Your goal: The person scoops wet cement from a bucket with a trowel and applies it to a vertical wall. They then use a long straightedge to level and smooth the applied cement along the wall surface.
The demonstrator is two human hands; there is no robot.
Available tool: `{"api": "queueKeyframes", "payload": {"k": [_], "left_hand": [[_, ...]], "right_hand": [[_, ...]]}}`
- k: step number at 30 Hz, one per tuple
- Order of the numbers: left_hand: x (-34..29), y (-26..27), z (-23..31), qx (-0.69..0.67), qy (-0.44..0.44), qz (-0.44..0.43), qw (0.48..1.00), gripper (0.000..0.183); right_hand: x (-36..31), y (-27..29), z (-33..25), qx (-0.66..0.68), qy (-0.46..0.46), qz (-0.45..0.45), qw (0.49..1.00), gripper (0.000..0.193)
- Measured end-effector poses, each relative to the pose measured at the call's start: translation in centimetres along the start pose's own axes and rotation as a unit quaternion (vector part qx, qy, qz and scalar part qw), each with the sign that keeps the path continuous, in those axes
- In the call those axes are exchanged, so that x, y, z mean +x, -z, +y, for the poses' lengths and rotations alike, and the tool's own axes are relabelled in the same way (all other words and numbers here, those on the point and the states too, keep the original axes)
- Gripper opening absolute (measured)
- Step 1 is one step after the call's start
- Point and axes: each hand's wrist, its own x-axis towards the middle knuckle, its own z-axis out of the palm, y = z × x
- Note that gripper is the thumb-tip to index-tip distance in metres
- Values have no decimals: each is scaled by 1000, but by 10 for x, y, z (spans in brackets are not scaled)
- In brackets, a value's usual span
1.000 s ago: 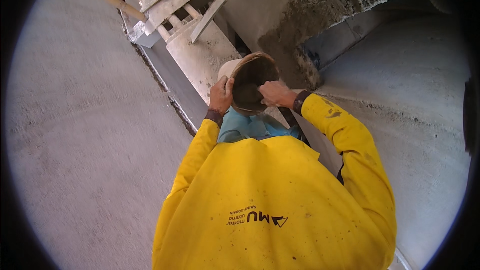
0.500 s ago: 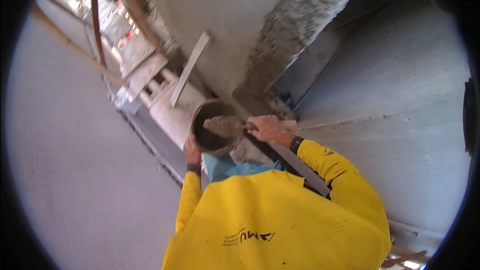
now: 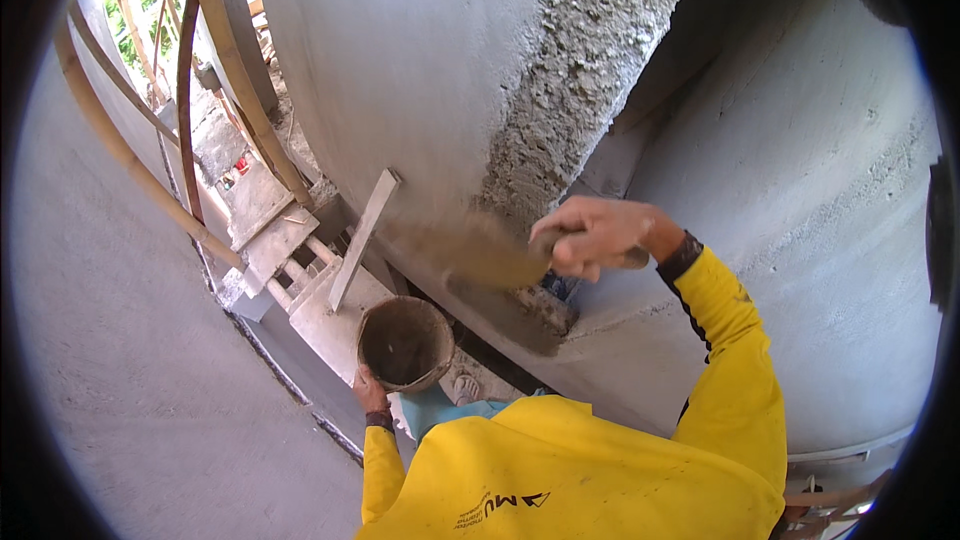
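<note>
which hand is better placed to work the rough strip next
Right, most likely: the right hand holds the blurred trowel near the rough strip, while the left hand holds the bucket farther off.

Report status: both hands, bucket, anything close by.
Left hand holding bucket. Right hand gripping motion-blurred trowel near rough wall strip. Pale batten just beyond bucket.

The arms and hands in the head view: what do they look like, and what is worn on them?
The left hand and right hand are human, with no gloves. The left sleeve and right sleeve are long and bright yellow, ending in a dark left cuff and dark right cuff. The right sleeve also shows dark smudges.
</note>
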Motion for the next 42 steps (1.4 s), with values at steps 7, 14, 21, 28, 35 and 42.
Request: {"api": "queueKeyframes", "payload": {"k": [7,14,21,28,35,42], "left_hand": [[0,20,-16,96,36,9,995,50],[7,7,-10,45,34,29,998,49],[0,-17,16,34,15,24,999,49],[-2,-13,8,92,8,25,995,49],[3,-22,-7,22,15,33,999,48],[-4,-27,-1,49,-23,6,999,46]], "right_hand": [[-38,49,-34,-361,111,560,737,19],[-2,15,16,-300,74,438,844,25],[93,-45,165,-208,-57,427,878,41],[131,-20,152,-221,68,645,728,46],[162,-18,176,-205,-37,577,790,45],[161,-36,228,-292,-198,484,801,41]]}}
